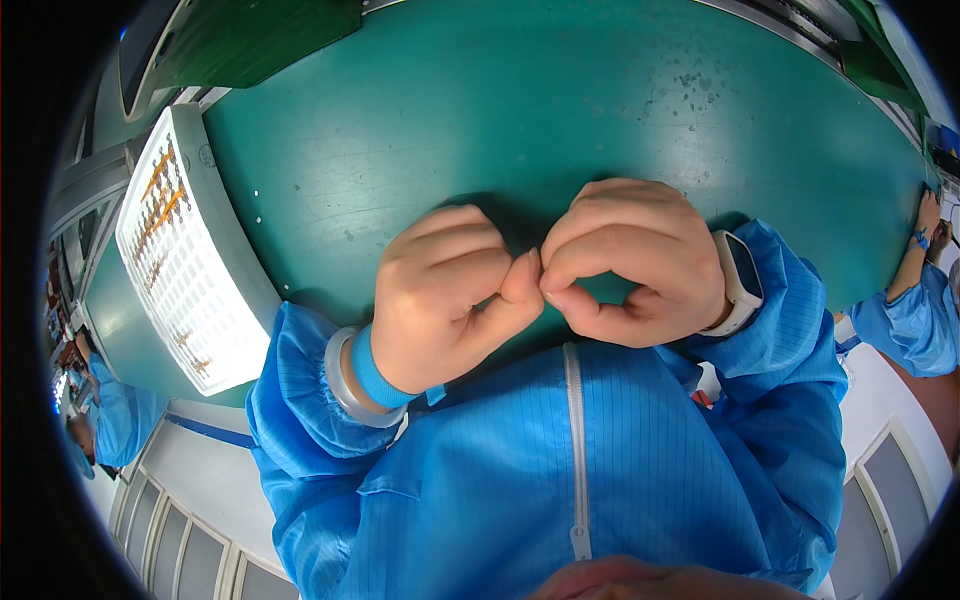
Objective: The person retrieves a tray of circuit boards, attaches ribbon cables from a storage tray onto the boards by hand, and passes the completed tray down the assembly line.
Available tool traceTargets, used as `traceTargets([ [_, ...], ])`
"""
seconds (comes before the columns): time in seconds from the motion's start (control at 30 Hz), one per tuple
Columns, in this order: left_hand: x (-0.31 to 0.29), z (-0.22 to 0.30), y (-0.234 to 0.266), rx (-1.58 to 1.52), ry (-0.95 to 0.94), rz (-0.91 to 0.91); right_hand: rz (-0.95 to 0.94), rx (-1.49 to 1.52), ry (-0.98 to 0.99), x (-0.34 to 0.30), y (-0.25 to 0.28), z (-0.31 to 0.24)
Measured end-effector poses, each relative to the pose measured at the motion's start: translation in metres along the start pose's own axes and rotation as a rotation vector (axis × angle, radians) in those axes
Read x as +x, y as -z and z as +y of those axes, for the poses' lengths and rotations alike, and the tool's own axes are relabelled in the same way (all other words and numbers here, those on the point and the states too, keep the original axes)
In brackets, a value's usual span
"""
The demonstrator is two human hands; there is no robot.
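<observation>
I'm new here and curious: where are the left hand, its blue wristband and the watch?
Left hand (432, 288): head view, on the back of the hand.
Blue wristband (372, 370): head view, on its outer side.
Watch (743, 268): head view, on its dark face.

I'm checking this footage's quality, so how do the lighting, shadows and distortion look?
Head view: white panel overly bright, partly washed out; head view: soft glare on the green table; head view: dark shadow between left hand and right hand; head view: table edges bend, black at both sides.

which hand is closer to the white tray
Left. The left hand is right of the white tray, across a gap; the right hand is farther right, beyond the left one.
</observation>
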State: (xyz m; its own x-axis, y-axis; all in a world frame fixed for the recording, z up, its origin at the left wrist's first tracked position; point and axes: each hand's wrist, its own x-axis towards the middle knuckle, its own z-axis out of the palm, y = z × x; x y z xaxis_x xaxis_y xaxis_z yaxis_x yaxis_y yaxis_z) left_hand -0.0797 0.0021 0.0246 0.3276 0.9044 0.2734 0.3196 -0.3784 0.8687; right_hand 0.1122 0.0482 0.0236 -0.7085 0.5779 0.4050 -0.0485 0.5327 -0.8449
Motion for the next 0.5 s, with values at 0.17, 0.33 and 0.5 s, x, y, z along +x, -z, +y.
traceTargets([
  [0.17, 0.0001, 0.0001, 0.0003, -0.002, 0.005, 0.003, 0.005, 0.004, -0.014, 0.0005, 0.0000, -0.0003],
  [0.33, 0.0003, 0.0005, 0.0005, -0.004, 0.011, 0.001, 0.004, 0.001, -0.021, 0.0005, 0.0008, -0.0010],
  [0.5, 0.0006, 0.0008, 0.0010, -0.004, 0.012, -0.004, 0.014, 0.024, -0.006, 0.0009, 0.0006, 0.0004],
])
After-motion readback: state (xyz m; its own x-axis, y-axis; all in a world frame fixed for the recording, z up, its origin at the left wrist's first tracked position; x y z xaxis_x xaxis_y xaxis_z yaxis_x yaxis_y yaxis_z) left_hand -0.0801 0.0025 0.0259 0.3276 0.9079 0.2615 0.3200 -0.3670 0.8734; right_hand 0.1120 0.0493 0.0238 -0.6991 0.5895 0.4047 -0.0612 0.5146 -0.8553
